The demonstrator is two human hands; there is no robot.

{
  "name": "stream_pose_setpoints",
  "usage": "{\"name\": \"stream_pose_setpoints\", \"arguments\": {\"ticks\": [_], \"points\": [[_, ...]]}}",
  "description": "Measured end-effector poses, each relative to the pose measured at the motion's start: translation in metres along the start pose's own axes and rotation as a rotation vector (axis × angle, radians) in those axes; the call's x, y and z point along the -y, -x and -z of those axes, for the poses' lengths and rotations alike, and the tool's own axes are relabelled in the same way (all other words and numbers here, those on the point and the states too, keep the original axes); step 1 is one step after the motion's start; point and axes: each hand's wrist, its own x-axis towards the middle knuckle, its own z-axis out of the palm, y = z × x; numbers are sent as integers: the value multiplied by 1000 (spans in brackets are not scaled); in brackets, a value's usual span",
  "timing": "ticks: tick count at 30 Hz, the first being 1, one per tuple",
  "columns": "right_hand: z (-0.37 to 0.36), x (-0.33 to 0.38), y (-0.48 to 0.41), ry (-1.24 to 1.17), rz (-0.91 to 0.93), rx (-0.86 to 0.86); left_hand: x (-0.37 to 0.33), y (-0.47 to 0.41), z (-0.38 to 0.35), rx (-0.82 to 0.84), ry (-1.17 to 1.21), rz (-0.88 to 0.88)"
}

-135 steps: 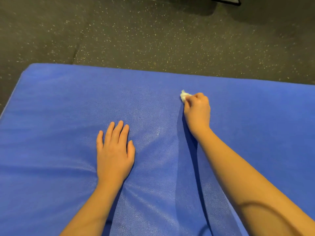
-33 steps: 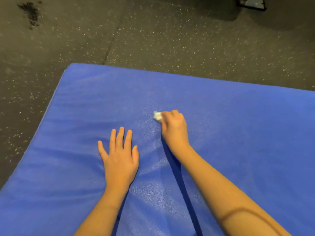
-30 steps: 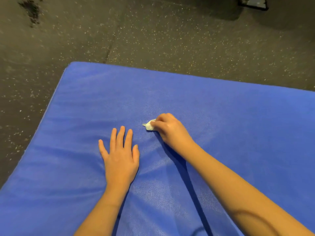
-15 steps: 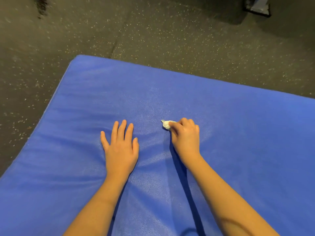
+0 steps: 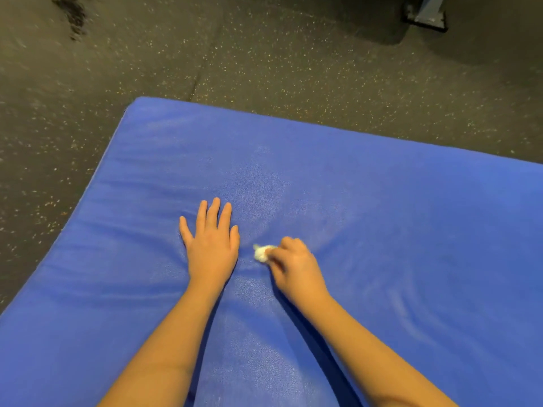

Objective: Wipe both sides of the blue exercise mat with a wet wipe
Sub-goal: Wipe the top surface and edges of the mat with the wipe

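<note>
right hand point(image 5: 296, 267) with wipe point(image 5: 261, 253) on mat point(image 5: 411, 230)

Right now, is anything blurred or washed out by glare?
Head view: the right hand and the wet wipe it pinches are motion-blurred; the left hand, flat on the blue mat, is sharp; the mat shows soft sheen, no harsh glare.

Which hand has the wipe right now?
The right hand: it pinches the balled white wet wipe against the blue exercise mat. The left hand lies flat on the mat beside it, holding nothing.
</note>
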Motion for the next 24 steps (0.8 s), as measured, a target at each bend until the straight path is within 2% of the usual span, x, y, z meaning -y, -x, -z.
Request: {"name": "stream_pose_setpoints", "arguments": {"ticks": [2,3,6,7,8,11,12,13,16,17,20,22,24], "points": [[5,-4,3,86,114,79,0,2,3,26,22,3],[7,-9,1,136,66,42,0,5,6,63,31,-4],[5,-17,4,144,-325,-190,5,21,18,169,25,-48],[2,-9,9,113,-380,-214,7,28,22,206,6,-70],[-2,2,15,90,-357,-185,10,35,26,247,-24,-92],[-3,32,38,101,-53,68,16,53,41,366,-88,-124],[3,31,39,146,-7,117,17,59,47,403,-93,-129],[9,26,38,186,-33,116,19,65,53,440,-96,-134],[17,15,33,219,-354,-93,25,87,70,520,-107,-144],[15,21,36,224,-382,-122,28,94,74,530,-118,-147],[4,58,55,83,-277,134,35,111,80,533,-144,-146],[8,67,64,88,-181,319,35,118,80,523,-139,-141],[17,58,63,160,-233,319,34,123,81,520,-119,-135]]}}
